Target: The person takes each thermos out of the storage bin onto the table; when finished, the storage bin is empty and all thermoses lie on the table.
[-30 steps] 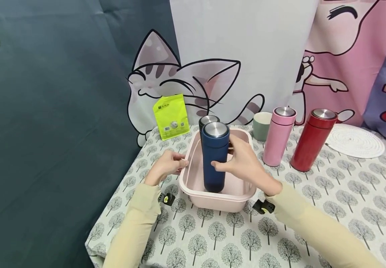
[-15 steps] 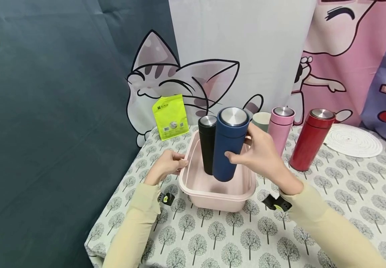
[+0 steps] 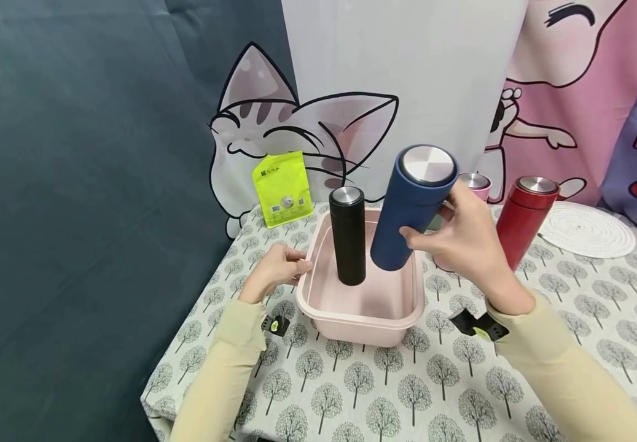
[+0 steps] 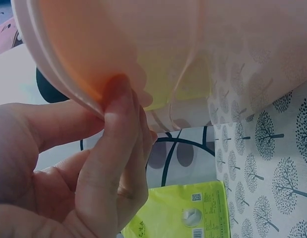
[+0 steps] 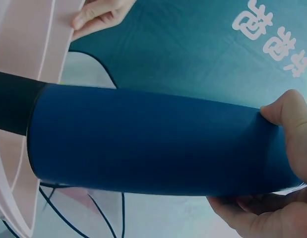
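My right hand (image 3: 470, 245) grips a dark blue thermos (image 3: 409, 212) with a steel-topped lid, thumb on its near side and fingers behind. The thermos is tilted and hangs over the right part of a pale pink plastic basin (image 3: 359, 320). In the right wrist view the blue thermos (image 5: 148, 141) lies across the picture between thumb and fingers. Inside the basin a black thermos (image 3: 348, 239) stands upright toward the left. My left hand (image 3: 279, 270) pinches the basin's left rim; the left wrist view shows the thumb and fingers (image 4: 126, 114) on either side of that rim.
A red thermos (image 3: 525, 215) stands on the tree-print cloth (image 3: 384, 393) to the right. A pink thermos (image 3: 475, 182) and a green cup (image 3: 435, 222) are mostly hidden behind my right hand. A white woven mat (image 3: 586, 230) lies back right; a lime-green pouch (image 3: 282, 190) stands back left.
My right hand has lifted the blue thermos from inside the basin, up and to the right, exposing the black thermos. My left hand has kept its hold on the rim.
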The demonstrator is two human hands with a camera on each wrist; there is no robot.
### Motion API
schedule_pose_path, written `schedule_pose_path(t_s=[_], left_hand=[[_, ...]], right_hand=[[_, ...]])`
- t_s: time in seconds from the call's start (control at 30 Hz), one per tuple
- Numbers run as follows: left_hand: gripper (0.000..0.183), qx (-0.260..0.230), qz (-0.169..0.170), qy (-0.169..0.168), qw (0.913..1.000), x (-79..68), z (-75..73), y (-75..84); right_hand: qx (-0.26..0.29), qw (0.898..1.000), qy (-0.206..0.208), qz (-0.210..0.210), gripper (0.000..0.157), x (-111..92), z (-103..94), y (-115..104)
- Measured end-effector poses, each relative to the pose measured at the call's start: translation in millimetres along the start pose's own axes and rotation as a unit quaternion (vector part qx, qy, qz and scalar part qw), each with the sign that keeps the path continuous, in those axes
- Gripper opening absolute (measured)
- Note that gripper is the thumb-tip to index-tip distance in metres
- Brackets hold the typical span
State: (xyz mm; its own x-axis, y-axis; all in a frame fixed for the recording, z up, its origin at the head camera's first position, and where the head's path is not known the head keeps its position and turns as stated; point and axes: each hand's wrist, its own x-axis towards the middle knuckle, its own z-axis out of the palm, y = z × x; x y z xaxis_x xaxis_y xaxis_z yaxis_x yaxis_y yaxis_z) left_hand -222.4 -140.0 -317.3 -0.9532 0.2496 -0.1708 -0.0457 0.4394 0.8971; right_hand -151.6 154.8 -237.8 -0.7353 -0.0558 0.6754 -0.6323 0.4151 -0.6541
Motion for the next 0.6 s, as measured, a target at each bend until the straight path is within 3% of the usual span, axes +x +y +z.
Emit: schedule_pose_path(t_s=[0.27, 0.6], left_hand=[[0.037, -0.006, 0.003, -0.006, 1.0000, -0.6, 1.0, -0.5], [0.035, -0.011, 0.010, -0.004, 0.9999, -1.7, -0.4, -0.9]], right_hand=[[-0.055, 0.997, 0.034, 0.038, 0.070, 1, -17.9, 2], [-0.065, 0.995, 0.066, 0.041, 0.071, 0, -33.5, 17]])
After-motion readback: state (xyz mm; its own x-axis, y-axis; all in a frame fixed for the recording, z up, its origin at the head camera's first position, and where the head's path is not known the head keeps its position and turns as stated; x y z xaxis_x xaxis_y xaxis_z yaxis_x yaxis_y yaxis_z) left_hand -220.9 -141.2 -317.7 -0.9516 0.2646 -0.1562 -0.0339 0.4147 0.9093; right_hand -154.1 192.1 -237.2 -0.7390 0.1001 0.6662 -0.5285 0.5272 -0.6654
